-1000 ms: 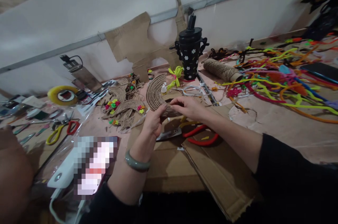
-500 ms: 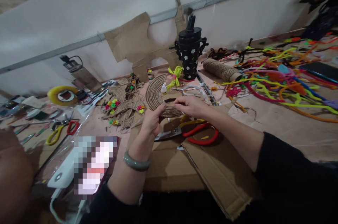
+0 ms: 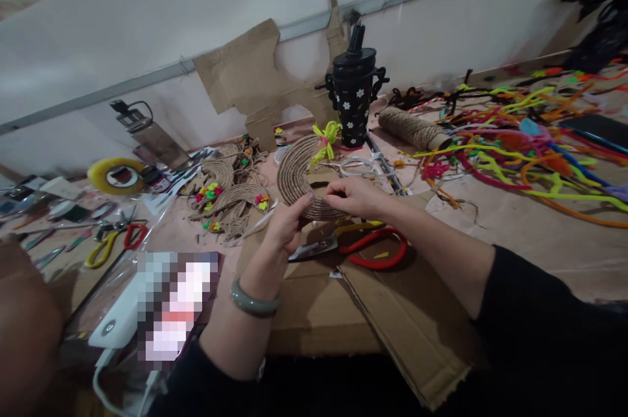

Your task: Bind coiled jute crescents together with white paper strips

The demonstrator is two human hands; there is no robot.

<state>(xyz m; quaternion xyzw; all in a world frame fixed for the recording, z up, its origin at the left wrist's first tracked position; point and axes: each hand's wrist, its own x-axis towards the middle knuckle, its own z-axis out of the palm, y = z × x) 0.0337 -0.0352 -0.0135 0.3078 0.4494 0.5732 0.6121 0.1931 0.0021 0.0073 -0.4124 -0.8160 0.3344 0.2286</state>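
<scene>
The person's left hand (image 3: 286, 228) grips a twine crescent (image 3: 296, 175) in front of the black cup (image 3: 352, 93) and slightly to its left, fingers closed around the lower edge with the thumb on top. The right hand (image 3: 360, 198), in front of the cup, has its fingers bunched at the crescent's inner edge; whether they pinch it, I cannot tell. Below the 2 hands, farther in front of the cup, red-and-yellow-handled scissors (image 3: 345, 249) rest on cardboard (image 3: 314, 312). A twine spool (image 3: 412, 129) lies right of the cup on the bench (image 3: 515, 247).
</scene>
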